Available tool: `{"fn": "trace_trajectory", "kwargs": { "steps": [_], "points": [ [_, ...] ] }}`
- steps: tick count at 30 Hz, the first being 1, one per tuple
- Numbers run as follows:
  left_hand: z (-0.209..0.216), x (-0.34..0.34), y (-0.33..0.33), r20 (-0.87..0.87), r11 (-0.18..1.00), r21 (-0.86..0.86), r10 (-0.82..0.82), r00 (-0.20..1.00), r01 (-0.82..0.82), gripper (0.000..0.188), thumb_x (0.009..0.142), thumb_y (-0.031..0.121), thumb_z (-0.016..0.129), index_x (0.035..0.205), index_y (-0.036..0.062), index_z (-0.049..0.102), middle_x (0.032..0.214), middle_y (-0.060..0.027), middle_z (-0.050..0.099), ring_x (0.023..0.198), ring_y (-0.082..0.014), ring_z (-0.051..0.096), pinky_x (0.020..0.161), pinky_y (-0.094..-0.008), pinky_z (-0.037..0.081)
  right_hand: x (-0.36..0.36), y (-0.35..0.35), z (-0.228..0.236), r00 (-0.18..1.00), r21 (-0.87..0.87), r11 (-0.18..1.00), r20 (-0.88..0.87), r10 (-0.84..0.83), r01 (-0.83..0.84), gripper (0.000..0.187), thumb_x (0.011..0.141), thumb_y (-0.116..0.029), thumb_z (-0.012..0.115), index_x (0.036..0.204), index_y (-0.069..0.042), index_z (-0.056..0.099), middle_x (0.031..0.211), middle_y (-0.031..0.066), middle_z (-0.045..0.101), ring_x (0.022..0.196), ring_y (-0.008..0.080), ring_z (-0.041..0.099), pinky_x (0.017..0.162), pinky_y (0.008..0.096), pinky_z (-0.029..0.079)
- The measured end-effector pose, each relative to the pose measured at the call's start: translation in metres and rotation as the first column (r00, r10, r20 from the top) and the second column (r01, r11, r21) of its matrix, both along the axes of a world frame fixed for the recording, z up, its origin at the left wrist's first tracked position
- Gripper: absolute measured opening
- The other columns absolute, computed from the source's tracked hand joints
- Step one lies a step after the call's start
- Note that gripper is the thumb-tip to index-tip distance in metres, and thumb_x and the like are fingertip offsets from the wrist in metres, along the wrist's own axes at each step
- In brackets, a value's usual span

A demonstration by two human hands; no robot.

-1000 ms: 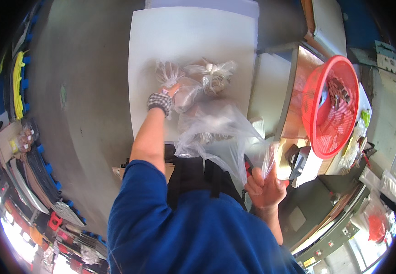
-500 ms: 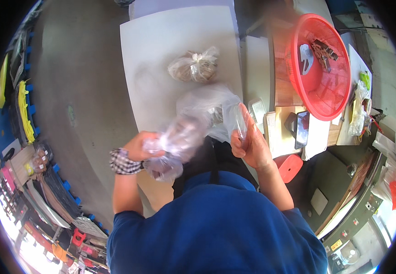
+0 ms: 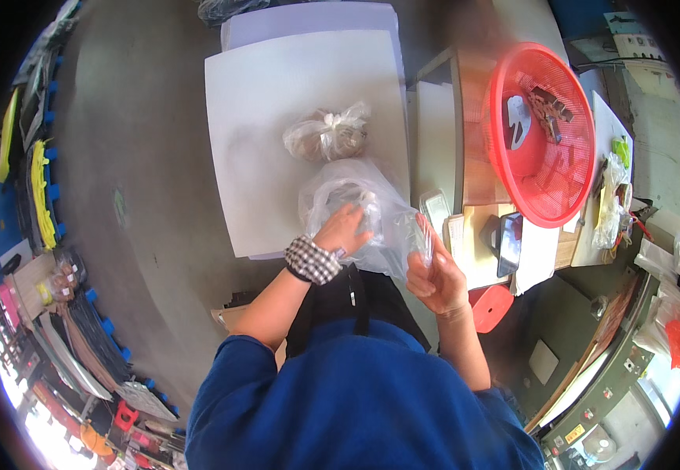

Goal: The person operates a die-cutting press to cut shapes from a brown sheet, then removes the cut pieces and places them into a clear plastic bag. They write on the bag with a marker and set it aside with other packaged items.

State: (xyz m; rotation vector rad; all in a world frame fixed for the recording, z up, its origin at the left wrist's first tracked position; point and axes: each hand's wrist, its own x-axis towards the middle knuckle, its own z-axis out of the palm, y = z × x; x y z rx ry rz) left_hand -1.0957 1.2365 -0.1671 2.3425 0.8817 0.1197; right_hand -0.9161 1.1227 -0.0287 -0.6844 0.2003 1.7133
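A large clear plastic bag lies with its mouth toward me on the near part of a white board. My left hand, a checked band at its wrist, reaches in at the mouth with fingers apart. A shiny pale bundle shows beside its fingertips; what it contains I cannot make out. The bag's right edge is pinched in my right hand, which keeps it raised. Just beyond the bag rests a knotted clear bag with brownish contents, touched by neither hand.
A red plastic basket holding dark metal pieces and a pale flat part stands at right. Nearer are a phone, a clear plastic case and papers. A red stool sits lower right.
My left hand has moved right into the large bag's mouth. The knotted bag it held has left its grip. My right hand still holds the bag's edge.
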Motion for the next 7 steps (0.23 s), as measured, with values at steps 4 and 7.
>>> {"fn": "trace_trajectory", "kwargs": {
  "steps": [4,7],
  "points": [
    [-0.003,-0.001,0.068,-0.036,0.510,-0.824,0.389,0.920,-0.248,0.038,0.093,0.021,0.062,0.126,0.0036,0.060,0.096,-0.0184,0.071,0.087,-0.0281,0.070,0.084,-0.0341,0.054,0.004,0.003,-0.009,0.955,-0.208,0.968,0.287,-0.077,0.140,0.061,0.095,-0.012,0.054,0.150,-0.014,0.029,0.074,0.0032,0.047,0.049,0.0102,0.036,0.046,0.0244,0.031],
    [-0.036,0.011,0.132,-0.065,0.763,-0.393,0.534,0.843,-0.513,0.033,0.093,0.019,0.063,0.126,0.0123,0.063,0.100,-0.0105,0.073,0.087,-0.0224,0.071,0.084,-0.0328,0.055,0.005,-0.002,-0.019,0.874,-0.252,0.962,0.484,0.030,0.107,0.063,0.095,-0.013,0.055,0.151,-0.014,0.028,0.073,0.0035,0.048,0.050,0.0105,0.038,0.046,0.0248,0.033]
  ]
}}
